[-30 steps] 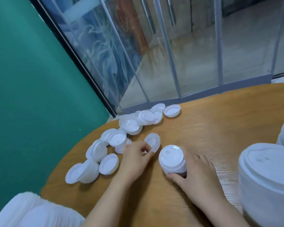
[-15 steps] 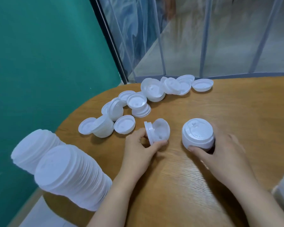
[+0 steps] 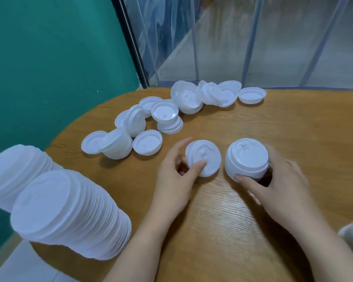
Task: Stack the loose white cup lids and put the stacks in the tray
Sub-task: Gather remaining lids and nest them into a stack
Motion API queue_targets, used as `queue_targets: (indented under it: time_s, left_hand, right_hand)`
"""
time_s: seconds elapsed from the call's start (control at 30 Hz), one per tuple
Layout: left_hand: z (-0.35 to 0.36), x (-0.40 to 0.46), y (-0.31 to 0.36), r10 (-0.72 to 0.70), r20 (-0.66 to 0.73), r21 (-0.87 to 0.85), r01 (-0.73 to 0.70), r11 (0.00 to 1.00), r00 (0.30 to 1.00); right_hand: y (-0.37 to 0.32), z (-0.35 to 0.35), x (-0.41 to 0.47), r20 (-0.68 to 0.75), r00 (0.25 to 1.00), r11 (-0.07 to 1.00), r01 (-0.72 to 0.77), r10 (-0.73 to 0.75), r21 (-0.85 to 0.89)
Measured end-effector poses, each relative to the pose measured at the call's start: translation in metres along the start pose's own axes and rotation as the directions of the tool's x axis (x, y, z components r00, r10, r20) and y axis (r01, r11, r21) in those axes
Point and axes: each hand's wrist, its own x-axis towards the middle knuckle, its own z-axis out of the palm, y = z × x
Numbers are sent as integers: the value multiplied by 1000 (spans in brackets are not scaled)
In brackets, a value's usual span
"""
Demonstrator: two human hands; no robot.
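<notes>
Right hand [image 3: 277,180] blurred, far fingers hidden behind the short stack [image 3: 247,157] it grips on the table [image 3: 293,123]. Left hand [image 3: 175,176] pinches a white lid [image 3: 204,157], probably two nested, tilted just beside the stack. Loose lids [image 3: 151,123] scattered beyond.

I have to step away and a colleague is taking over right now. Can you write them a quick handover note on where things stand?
Left hand pinches a loose lid, tilted up off the table.
Right hand grips a short stack standing on the table.
Two tall stacks stand at the near left.
About a dozen loose lids lie scattered at the far edge.
No tray in view.
Left: add the held lid, stack the rest, tray everything.
</notes>
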Motion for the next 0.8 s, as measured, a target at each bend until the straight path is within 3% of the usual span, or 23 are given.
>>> queue_targets:
  time_s: [0.17,0.27,0.33,0.57,0.8]
  left_hand:
    - [0,2,-10,60,16,297,-62,953,998]
    - [-3,1,-10,-4,116,516,-57,855,993]
    - [-4,-2,-8,-37,139,572,-49,819,990]
    - [-1,1,-4,74,25,439,-77,895,997]
    - [6,-3,2,126,100,339,-153,928,987]
  right_hand:
    - [1,1,0,-7,1000,1000,-10,10,-2]
    - [1,1,1,1,1000,1000,1,-1,12]
    - [1,2,1,-3,1000,1000,3,-3,12]
    - [5,3,0,-21,999,999,31,-30,17]
    - [7,1,1,26,995,995,94,-95,33]
